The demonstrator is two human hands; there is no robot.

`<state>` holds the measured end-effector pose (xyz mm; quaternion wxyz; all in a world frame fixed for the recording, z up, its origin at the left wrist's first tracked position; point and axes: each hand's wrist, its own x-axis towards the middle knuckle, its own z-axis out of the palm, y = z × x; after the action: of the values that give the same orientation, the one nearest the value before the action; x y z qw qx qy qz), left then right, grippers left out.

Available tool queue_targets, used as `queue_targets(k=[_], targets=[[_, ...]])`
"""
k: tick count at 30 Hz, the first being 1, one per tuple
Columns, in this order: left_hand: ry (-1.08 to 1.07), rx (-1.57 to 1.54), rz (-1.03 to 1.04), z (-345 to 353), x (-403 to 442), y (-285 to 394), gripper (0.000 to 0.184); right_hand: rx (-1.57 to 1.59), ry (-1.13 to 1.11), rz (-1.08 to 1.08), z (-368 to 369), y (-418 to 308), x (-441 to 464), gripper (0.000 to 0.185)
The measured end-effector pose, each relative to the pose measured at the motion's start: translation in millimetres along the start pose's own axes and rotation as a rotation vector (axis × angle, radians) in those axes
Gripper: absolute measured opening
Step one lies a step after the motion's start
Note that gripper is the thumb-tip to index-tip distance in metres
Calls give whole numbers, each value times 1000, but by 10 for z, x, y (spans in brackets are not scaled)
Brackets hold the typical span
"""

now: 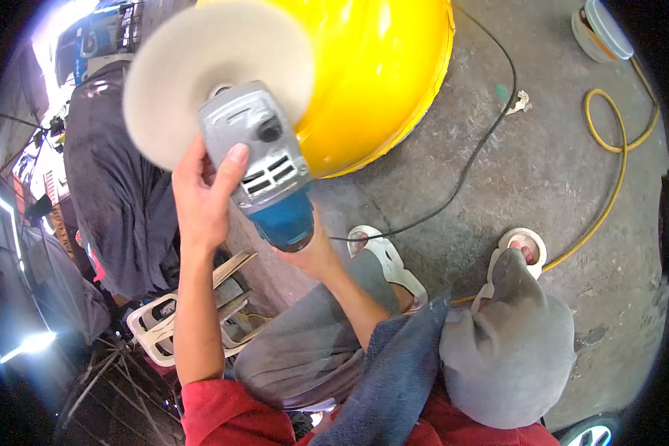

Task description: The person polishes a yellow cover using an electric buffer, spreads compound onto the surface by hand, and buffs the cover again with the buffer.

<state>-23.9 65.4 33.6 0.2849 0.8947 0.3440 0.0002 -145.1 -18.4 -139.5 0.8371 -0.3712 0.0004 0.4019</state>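
Observation:
A grey and blue angle polisher (pixel 264 178) is held up in both hands, its large pale buffing wheel (pixel 163 97) blurred as if spinning. My left hand (pixel 204 197) is closed around the grey head from the left, thumb on top. My right hand (pixel 316 253) wraps the blue rear body, its fingers largely hidden beneath. Behind the wheel is a glossy yellow curved part (pixel 375 82), which the wheel overlaps in view; I cannot tell whether they touch.
A black cable (pixel 464 175) runs over the concrete floor (pixel 543 178). A yellow hose (pixel 623 156) loops at right near a lidded white tub (pixel 600 33). Dark cloth (pixel 115 178) drapes something at left, above a white plastic frame (pixel 156 323). My sandaled feet are below.

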Motion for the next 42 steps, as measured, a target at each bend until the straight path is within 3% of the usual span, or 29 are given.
queue_targets(k=[2,6,9,12,21,23,27,29,33,35,41,42], targets=[[67,-11,2,-189,-69,-153,39,-36,-32,59,98,223,-77,91],[245,-250,-94,-683,-259,-476,43,-54,-139,82,230,-253,-89,95],[226,-343,-98,-887,-318,-568,44,-96,-251,164,306,-344,-55,97],[208,-224,-63,-765,-256,-537,43,-95,-178,106,392,-189,-118,97],[9,-325,-58,-251,12,-530,44,-202,117,138,362,49,-159,101],[-6,-346,-44,-227,34,-496,44,-206,174,-15,376,134,-122,101],[-45,-239,-18,-268,86,-560,44,-290,183,3,407,23,-83,99],[-11,-232,-33,-290,109,-569,44,-190,118,121,395,-9,-62,98],[40,-264,-31,-298,161,-553,41,-212,111,83,388,-55,-21,97],[34,-278,-10,-279,185,-497,40,-271,157,-39,373,-73,-4,97],[18,-358,-6,-423,107,-479,41,-251,167,-33,354,-218,-21,97],[140,-336,-9,-508,75,-605,44,-251,168,-35,345,-268,-17,97]])
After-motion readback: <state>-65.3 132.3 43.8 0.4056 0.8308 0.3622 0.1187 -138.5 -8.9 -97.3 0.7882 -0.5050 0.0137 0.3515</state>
